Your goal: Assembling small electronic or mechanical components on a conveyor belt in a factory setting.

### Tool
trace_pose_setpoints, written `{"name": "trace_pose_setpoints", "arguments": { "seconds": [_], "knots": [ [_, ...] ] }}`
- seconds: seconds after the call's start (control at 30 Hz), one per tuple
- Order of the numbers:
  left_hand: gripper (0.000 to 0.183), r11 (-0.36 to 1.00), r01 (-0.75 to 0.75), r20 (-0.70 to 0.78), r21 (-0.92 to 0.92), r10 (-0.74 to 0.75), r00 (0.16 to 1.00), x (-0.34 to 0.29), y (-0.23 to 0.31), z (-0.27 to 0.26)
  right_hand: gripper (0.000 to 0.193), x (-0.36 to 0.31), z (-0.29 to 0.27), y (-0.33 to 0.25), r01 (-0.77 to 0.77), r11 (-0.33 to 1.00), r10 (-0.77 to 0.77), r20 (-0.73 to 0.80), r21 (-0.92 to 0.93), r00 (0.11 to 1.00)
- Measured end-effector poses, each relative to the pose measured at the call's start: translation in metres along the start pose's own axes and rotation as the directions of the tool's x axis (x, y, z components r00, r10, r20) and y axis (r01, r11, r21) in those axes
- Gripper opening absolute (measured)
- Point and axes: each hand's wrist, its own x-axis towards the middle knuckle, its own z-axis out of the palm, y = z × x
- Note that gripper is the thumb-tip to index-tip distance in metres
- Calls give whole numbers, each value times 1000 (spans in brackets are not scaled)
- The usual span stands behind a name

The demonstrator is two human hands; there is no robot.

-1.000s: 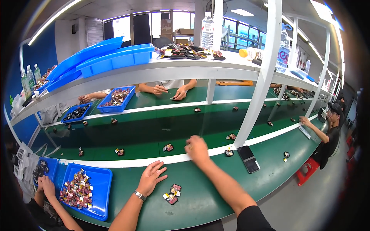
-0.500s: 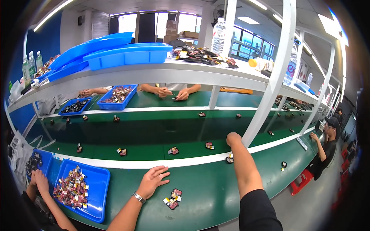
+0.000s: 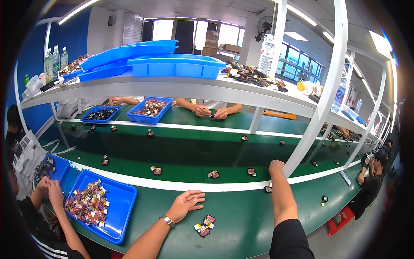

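Observation:
My left hand, with a metal watch at its wrist, hovers over or rests on the green table, fingers spread and nothing in them. Just to its right lie small electronic parts in dark red and black with pale yellow-white labels. My right arm is stretched forward across the white rail. At the line's edge, beside a white post, my right hand shows mostly its back; its fingers are hidden. Against that forearm lies another such part, partly covered.
Similar parts sit spaced along the green line. Left, a co-worker's hands work beside a blue tray of parts. A white shelf with blue trays crosses above; another person's hands are opposite. A co-worker sits far right.
The whole view has swung left, so everything appears further right. Both my hands keep nearly the same places over the table and rail. The co-worker at far right has raised a hand toward the head.

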Motion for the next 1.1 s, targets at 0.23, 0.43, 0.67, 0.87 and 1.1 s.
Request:
{"name": "trace_pose_setpoints", "arguments": {
  "seconds": [0.23, 0.43, 0.67, 0.87, 1.1],
  "knots": [
    [37, 1000, -1, -5, 24, 1, 1000, 0, -3, -4, 42, -113, -87, -31, 612, 672, -499, -355, 417, 791],
    [40, 989, 96, 32, 111, -100, 994, -6, 3, -3, 48, -262, -98, -99, 738, 49, -755, -459, 673, 469],
    [28, 990, 105, 164, 96, -119, 979, 2, -3, -19, 51, -298, -90, -118, 905, -44, -717, -644, 423, 266],
    [42, 998, 46, 43, 35, -48, 998, -6, 5, 0, 35, -299, -69, -119, 785, -2, -557, -653, 620, 513],
    [39, 997, 29, -32, 72, -27, 999, -4, 4, 10, 21, -300, -65, -133, 816, 125, -430, -711, 564, 557]
  ]
}}
